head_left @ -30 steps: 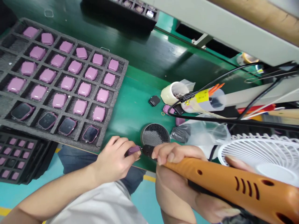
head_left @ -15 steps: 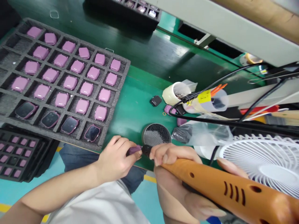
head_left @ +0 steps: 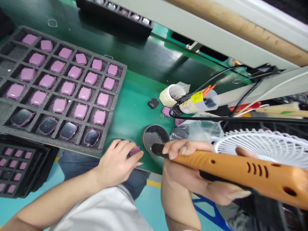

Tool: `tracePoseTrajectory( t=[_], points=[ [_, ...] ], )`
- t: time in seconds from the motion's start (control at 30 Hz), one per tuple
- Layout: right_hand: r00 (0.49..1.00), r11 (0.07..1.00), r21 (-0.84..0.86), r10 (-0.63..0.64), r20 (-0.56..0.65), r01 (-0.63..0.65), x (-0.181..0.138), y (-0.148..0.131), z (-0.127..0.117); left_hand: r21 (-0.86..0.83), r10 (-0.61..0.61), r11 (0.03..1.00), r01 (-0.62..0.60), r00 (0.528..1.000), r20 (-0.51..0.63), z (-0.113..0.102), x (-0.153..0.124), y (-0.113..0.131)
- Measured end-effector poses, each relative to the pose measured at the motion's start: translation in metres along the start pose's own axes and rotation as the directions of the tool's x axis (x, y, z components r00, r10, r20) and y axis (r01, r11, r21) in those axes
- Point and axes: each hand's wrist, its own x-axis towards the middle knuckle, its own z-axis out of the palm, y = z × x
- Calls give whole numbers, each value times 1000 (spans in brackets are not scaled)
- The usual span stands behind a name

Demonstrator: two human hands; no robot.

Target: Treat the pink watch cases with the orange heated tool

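Observation:
My left hand (head_left: pixel 119 162) is closed around a purple watch case (head_left: pixel 134 151), most of it hidden by the fingers, at the front edge of the green bench. Gripped in my right hand (head_left: pixel 183 166) is an orange electric screwdriver (head_left: pixel 231 168), lying across the view with its dark nose (head_left: pixel 158 149) over the near rim of a round dish (head_left: pixel 151 138). The dish has a dotted plate and small dark bits, perhaps screws, along its far side. The driver's bit tip cannot be made out.
On the left lies a grey foam tray (head_left: pixel 114 106) of purple watch cases. Stacked black trays (head_left: pixel 31 170) sit below it. Right of the dish are a cream cup (head_left: pixel 167 95), a plastic bag (head_left: pixel 199 128), a black cable (head_left: pixel 240 119) and a white fan (head_left: pixel 250 144).
The screwdriver's nose has come away from the watch case in my left hand and moved to the dish. My left hand still grips the case. The camera view has shifted slightly.

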Motion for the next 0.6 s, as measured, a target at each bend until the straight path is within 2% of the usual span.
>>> tracePoseTrajectory(
  t=[0.13,0.3,0.5,0.6],
  points=[
    [991,995,19,-97,-94,99,8,12,-3,-23,48,999,-46,995,86,-3,-2,-1],
    [995,995,59,-79,-63,83,4,17,0,14,9,1000,-9,998,59,-1,-2,0],
    [993,996,33,-79,-84,82,4,19,-3,-35,15,999,-11,992,124,-6,0,0],
    [989,993,19,-112,-98,115,6,22,-5,-45,22,999,-16,992,120,-7,0,1]
  ],
)
